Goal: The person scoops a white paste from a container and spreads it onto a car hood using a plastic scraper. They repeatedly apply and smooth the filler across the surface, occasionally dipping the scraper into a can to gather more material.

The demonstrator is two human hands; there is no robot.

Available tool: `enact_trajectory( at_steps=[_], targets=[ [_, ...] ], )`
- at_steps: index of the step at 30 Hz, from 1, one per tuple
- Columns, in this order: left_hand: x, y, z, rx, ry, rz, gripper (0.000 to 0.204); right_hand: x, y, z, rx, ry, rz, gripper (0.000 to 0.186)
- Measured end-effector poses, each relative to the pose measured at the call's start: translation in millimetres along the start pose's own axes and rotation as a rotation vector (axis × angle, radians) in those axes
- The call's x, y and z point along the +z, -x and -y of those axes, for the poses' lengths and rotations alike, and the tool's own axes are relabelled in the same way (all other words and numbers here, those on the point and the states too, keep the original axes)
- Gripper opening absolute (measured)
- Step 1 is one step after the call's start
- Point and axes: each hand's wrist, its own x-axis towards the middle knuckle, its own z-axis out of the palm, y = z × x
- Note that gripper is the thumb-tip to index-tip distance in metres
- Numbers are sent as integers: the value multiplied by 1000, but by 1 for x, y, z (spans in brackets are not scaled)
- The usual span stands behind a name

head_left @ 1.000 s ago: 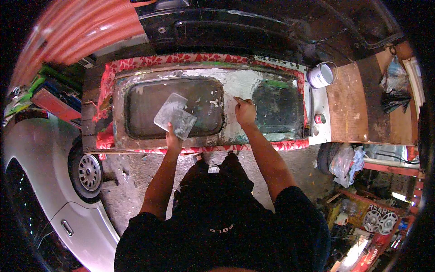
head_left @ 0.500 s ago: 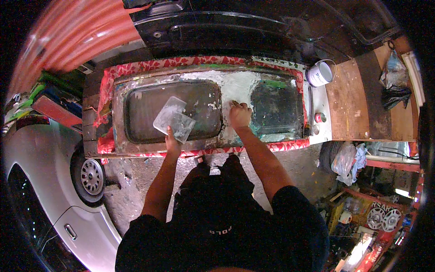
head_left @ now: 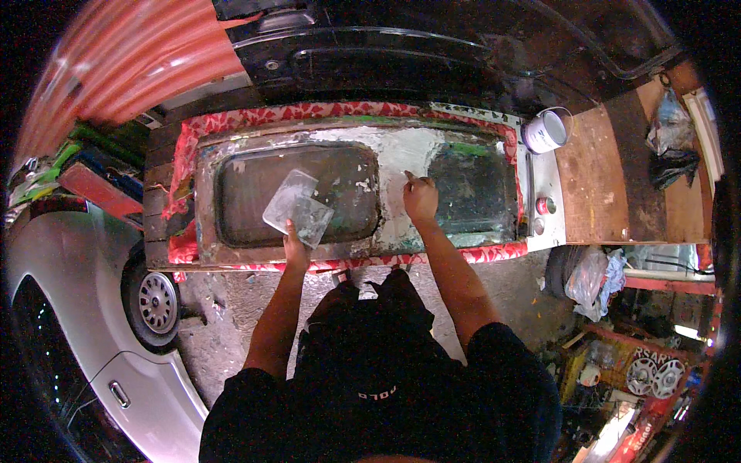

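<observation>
A worn panel [head_left: 208, 231] with two dark recesses lies flat before me, white paste [head_left: 397, 150] smeared over the strip between them. In my left hand [head_left: 295, 245] is a clear plastic sheet [head_left: 289, 199], bent or stepped in outline and smudged with white, over the left recess. I grip it by its near edge, thumb on top. My right hand [head_left: 421, 201] is closed above the right side of the white strip, by the right recess. A small brownish tip shows at its fingers; the hand hides what it is.
Red-and-white patterned cloth [head_left: 301, 109] lies under the panel. To the right stand a white bucket [head_left: 544, 131] and a small red can [head_left: 546, 205]. A silver car [head_left: 85, 262] is close on my left. Plastic bags [head_left: 588, 278] and hubcaps [head_left: 654, 374] lie at the right.
My right hand has moved a little to the right, toward the right recess. My left hand and the plastic sheet stay nearly in place.
</observation>
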Motion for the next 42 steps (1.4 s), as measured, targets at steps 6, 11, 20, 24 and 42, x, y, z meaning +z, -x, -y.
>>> enact_trajectory(
  at_steps=[6,11,20,24,42],
  targets=[
    [3,6,-2,9,-8,-4,77,0,-10,-6,148,-159,124,35],
    [6,5,-4,-16,-18,0,81,27,2,-26,260,-248,230,37],
    [-8,-3,2,-74,-35,-39,92,-5,-1,6,261,-94,304,39],
    [-8,-5,4,-83,-15,-11,92,1,-4,-5,-26,36,189,34],
    [6,10,-11,-82,-25,5,80,-8,-51,-60,-79,-297,709,41]
  ],
)
